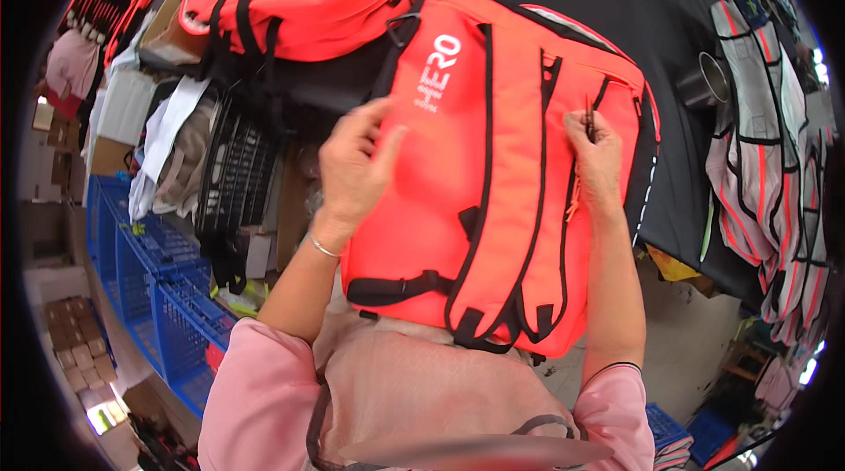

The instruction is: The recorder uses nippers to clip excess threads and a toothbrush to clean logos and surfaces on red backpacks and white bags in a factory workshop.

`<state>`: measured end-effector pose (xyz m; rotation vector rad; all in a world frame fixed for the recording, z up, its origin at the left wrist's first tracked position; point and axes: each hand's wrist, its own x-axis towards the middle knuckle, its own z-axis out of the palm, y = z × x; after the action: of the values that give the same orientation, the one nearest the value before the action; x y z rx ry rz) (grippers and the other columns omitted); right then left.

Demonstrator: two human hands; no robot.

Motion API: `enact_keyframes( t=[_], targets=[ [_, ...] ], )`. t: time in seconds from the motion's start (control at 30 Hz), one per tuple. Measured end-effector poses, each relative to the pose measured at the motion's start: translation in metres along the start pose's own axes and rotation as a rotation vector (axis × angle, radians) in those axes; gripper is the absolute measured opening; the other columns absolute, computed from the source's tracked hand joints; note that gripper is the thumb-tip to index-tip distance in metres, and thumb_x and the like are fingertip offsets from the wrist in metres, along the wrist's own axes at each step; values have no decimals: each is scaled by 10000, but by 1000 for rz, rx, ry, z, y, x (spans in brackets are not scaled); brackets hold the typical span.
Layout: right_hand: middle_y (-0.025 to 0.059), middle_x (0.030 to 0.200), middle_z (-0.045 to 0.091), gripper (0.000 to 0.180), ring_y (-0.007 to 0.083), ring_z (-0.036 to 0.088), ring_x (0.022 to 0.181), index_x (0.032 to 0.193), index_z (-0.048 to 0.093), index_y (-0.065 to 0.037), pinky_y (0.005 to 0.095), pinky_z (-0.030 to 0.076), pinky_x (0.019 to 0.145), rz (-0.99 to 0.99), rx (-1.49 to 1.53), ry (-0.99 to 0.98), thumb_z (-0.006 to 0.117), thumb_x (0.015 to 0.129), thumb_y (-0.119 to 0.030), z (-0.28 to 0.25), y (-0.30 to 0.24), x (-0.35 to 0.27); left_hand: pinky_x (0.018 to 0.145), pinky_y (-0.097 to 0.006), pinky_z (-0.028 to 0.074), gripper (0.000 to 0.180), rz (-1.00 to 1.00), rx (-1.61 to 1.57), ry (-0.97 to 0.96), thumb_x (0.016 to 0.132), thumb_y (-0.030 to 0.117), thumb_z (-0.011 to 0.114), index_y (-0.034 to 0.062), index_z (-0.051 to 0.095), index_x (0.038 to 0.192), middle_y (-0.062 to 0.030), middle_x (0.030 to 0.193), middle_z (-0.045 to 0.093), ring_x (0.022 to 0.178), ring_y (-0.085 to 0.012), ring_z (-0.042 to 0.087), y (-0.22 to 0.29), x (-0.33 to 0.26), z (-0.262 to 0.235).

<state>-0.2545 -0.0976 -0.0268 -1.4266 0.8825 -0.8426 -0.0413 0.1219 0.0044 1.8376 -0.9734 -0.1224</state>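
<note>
A bright red-orange backpack (414, 198) lies in front of me, straps facing up, with black trim and white lettering on its left side. Over that left side is my left hand (356, 158), thumb and fingers apart, with nothing visible in it. My right hand (598, 154) is closed around small dark thread snips (589, 114), whose points stick up past the fingers. An orange cord (574, 198) hangs below that hand. The right hand is over the backpack's right shoulder strap; its grip hides most of the snips.
Another red-orange backpack (326, 9) lies on the black-covered table (673, 172) at the far left. Blue plastic crates (185, 321) and a black crate (233, 167) stand to my left. A metal cup (701, 82) and grey pieces with orange stripes (757, 145) are at the right.
</note>
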Motion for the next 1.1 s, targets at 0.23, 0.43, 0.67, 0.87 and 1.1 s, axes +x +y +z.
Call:
enact_keyframes(
  t=[0.23, 0.43, 0.67, 0.87, 1.1],
  targets=[
    [-84, 700, 485, 198, 16, 386, 650, 808, 650, -21, 203, 307, 575, -89, -111, -6, 666, 940, -168, 24, -56, -15, 896, -305, 493, 560, -572, -336, -187, 899, 316, 706, -71, 542, 1270, -122, 1142, 650, 1022, -158, 605, -77, -70, -52],
    [-27, 593, 457, 300, 59, 375, 567, 782, 621, 45, 257, 320, 523, -236, -407, -280, 666, 939, -207, 108, -100, -22, 888, -350, 502, 582, -587, -637, -611, 805, 246, 777, -87, 546, 1222, -174, 1158, 651, 1020, -246, 638, -57, -75, -56],
    [136, 517, 576, 618, 249, 615, 516, 648, 657, 49, 369, 497, 561, -179, -803, -255, 764, 762, -549, 152, -108, 2, 820, -471, 432, 435, -24, 229, -253, 735, -4, 639, -110, 517, 1139, -252, 944, 524, 927, -419, 502, -2, -110, -32],
    [123, 533, 548, 380, 228, 571, 503, 641, 607, 33, 364, 461, 530, -189, -675, -326, 686, 843, -279, 146, -94, 7, 834, -450, 389, 785, 0, 212, -231, 707, -33, 630, -108, 306, 1419, -210, 1023, 465, 951, -365, 471, 7, -116, -25],
    [17, 589, 512, 226, 113, 506, 515, 745, 478, -103, 262, 403, 467, -28, 644, -376, 638, 904, -94, 86, -38, -15, 868, -385, 423, 1031, -57, -159, -340, 684, 260, 832, -8, 275, 1510, -160, 1131, 531, 973, -280, 500, 7, -110, -48]
  ],
)
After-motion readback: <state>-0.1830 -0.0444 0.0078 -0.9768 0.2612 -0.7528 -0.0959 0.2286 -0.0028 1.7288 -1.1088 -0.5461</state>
